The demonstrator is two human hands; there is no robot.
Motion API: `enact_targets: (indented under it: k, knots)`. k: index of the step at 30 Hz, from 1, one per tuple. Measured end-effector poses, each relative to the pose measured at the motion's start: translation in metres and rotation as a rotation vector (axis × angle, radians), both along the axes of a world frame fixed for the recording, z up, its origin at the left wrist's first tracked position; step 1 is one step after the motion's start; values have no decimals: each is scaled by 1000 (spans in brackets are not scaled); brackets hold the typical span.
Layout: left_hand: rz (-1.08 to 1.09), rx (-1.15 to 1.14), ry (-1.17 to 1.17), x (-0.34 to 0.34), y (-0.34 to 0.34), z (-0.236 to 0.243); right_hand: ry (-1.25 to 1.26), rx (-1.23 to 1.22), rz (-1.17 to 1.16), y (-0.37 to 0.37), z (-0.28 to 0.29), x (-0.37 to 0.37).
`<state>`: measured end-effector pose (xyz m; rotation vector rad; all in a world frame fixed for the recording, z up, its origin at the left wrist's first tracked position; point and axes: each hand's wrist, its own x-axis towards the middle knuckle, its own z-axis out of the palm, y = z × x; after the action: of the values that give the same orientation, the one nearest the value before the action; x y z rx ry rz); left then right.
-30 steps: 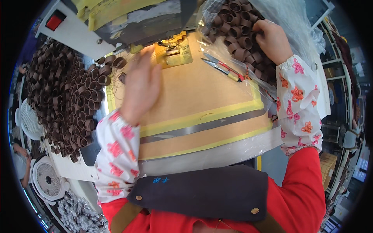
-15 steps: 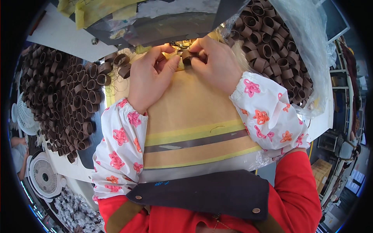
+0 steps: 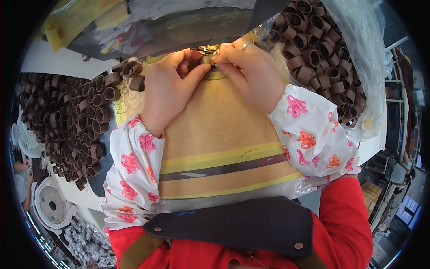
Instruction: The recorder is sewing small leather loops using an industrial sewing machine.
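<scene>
A small brown fabric loop lies under the lit needle area of a sewing machine, partly covered by my fingers. My left hand is closed, its thumb and forefinger pinching the loop's left side. From the other side my right hand, with a ring on one finger, pinches the loop's right edge between thumb and fingertips. The needle and presser foot are too small and bright to make out well. Just left of my left hand, a few loose brown loops lie among tangled thread.
A large heap of brown loops covers the left side. On the right, more loops fill a clear plastic bag. Tan board with yellow tape strips lies under my wrists. A white fan stands at lower left, near another person's arm.
My right fingers have closed in toward the machine, and the brown loop has moved slightly left and farther under the needle area. The whole view has shifted a little.
</scene>
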<state>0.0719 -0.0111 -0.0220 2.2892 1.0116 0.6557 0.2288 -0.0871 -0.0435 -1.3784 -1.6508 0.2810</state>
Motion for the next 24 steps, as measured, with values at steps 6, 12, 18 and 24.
enact_targets:
  k: [6,12,18,24]
  knots:
    - [80,-108,-29,3,7,-7,-36,-47,-41,10,1,2]
    - [127,-206,-44,3,5,-10,-108,-31,-36,11,-1,2]
    - [86,-211,-32,4,6,-6,-120,-44,-46,10,1,2]
    - [59,-107,20,5,9,-5,-159,-56,-117,10,1,1]
